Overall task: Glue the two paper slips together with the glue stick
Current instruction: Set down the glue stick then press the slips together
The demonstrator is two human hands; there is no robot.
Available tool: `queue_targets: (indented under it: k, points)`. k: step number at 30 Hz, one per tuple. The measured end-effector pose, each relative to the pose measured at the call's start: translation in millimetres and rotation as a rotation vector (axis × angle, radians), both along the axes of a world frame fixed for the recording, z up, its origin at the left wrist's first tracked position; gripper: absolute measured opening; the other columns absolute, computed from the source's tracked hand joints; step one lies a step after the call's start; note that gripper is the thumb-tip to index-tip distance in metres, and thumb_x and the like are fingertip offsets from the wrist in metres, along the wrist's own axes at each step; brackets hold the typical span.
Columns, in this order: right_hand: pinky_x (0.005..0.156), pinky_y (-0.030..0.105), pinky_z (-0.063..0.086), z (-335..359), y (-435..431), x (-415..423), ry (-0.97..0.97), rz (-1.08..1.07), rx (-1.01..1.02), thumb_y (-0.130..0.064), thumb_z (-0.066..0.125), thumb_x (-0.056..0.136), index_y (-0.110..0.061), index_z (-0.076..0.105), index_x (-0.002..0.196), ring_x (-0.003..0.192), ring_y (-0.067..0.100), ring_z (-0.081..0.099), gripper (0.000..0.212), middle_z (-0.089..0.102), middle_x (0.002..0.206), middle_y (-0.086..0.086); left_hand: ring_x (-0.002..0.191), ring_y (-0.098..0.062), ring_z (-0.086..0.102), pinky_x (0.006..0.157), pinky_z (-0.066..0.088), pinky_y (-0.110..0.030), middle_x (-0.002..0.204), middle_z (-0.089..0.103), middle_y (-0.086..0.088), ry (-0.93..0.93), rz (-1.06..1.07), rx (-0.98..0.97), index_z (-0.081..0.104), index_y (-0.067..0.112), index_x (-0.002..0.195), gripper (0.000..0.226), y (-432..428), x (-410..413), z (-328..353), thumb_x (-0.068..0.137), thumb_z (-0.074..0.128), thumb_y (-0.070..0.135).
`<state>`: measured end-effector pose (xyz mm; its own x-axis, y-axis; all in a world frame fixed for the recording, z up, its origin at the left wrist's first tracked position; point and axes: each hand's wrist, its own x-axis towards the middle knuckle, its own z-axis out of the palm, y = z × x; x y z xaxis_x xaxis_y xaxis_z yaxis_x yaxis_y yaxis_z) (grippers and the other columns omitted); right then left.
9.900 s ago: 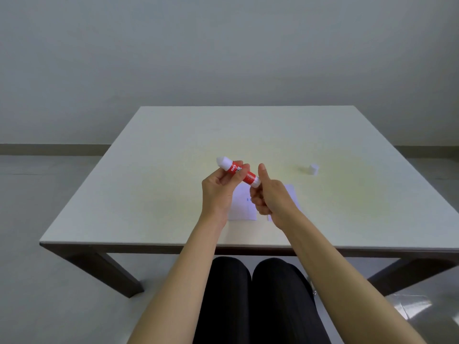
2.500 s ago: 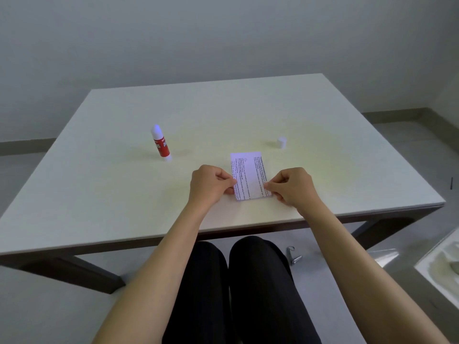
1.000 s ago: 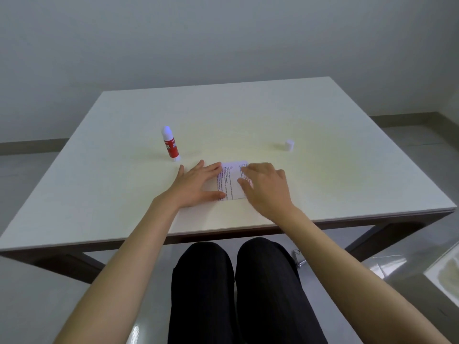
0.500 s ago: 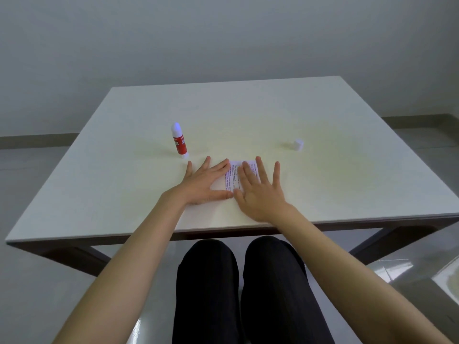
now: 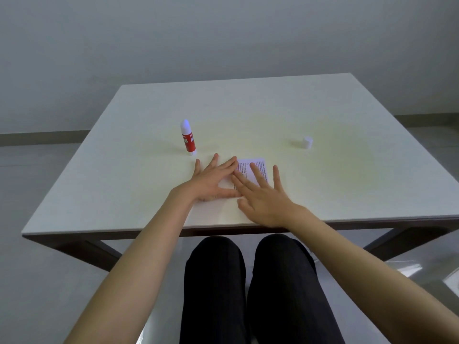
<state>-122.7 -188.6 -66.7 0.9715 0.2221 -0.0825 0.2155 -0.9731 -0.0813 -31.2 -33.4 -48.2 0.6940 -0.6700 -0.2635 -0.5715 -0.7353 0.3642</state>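
Note:
A white paper slip [image 5: 258, 163] with printed text lies flat on the white table [image 5: 347, 184], near its front edge. My left hand [image 5: 211, 181] rests palm down on the paper's left part, fingers spread. My right hand [image 5: 263, 194] lies flat over the paper's right and near part, fingers apart. Only the far edge of the paper shows, so I cannot tell two slips apart. The red glue stick [image 5: 188, 138] stands upright with its white tip bare, just beyond my left hand.
A small white cap [image 5: 307, 142] sits on the table to the far right of the paper. My knees in black trousers [image 5: 248, 281] are below the table's front edge. A grey wall rises behind the table.
Both hands went from pinching the slip's sides to lying flat on it. In the last half second my right hand slid slightly toward me and to the right.

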Motion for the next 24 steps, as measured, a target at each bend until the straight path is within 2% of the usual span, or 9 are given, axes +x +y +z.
queue_targets:
  k: [2, 7, 12, 14, 20, 24]
  points:
    - [0.105, 0.058, -0.026, 2, -11, 5, 0.036, 0.005, -0.022, -0.047, 0.005, 0.092, -0.031, -0.009, 0.149, 0.144, 0.025, -0.023, 0.061, -0.011, 0.159, -0.016, 0.146, -0.02, -0.019, 0.112, -0.017, -0.057, 0.159, -0.007, 0.02, 0.01, 0.002, -0.008, -0.001, 0.03, 0.15, 0.091, 0, -1, 0, 0.082, 0.049, 0.063]
    - [0.111, 0.06, -0.019, 13, -33, 35, 0.092, -0.247, -0.033, -0.038, 0.011, 0.097, -0.026, -0.008, 0.15, 0.144, 0.025, -0.023, 0.058, -0.01, 0.16, -0.012, 0.145, -0.02, -0.02, 0.112, -0.017, -0.058, 0.158, -0.008, 0.019, 0.022, 0.007, 0.015, -0.001, 0.031, 0.15, 0.09, 0, 0, 2, 0.082, 0.051, 0.061]
    - [0.105, 0.054, -0.029, -4, -18, -21, -0.09, -0.113, -0.023, -0.044, 0.007, 0.089, -0.024, -0.005, 0.15, 0.144, 0.024, -0.023, 0.065, -0.006, 0.161, -0.009, 0.145, -0.019, -0.021, 0.112, -0.019, -0.056, 0.158, -0.008, 0.021, 0.034, 0.012, -0.014, -0.001, 0.032, 0.15, 0.089, 0, 2, -2, 0.083, 0.051, 0.059]
    - [0.101, 0.049, -0.034, -10, -17, -41, -0.085, -0.106, 0.005, -0.047, 0.002, 0.085, -0.027, -0.005, 0.149, 0.144, 0.022, -0.024, 0.068, -0.006, 0.16, -0.013, 0.145, -0.018, -0.022, 0.112, -0.019, -0.056, 0.158, -0.008, 0.021, 0.036, 0.011, -0.018, -0.002, 0.033, 0.15, 0.09, 1, 4, -5, 0.083, 0.051, 0.06]
    - [0.109, 0.059, -0.021, 7, -31, 0, 0.034, -0.27, -0.022, -0.037, 0.012, 0.095, -0.025, -0.004, 0.15, 0.144, 0.026, -0.024, 0.059, -0.007, 0.16, -0.012, 0.145, -0.017, -0.023, 0.111, -0.022, -0.054, 0.157, -0.009, 0.023, 0.044, 0.013, -0.023, -0.002, 0.034, 0.149, 0.089, 2, 5, -7, 0.082, 0.05, 0.061]
    - [0.105, 0.059, -0.027, 6, -19, -19, -0.091, -0.268, -0.146, -0.042, 0.004, 0.089, -0.017, 0.005, 0.151, 0.145, 0.031, -0.019, 0.067, 0.005, 0.161, -0.005, 0.145, -0.017, -0.023, 0.111, -0.022, -0.055, 0.158, -0.009, 0.022, 0.04, 0.013, -0.027, -0.002, 0.034, 0.15, 0.09, 2, 6, -8, 0.082, 0.05, 0.062]
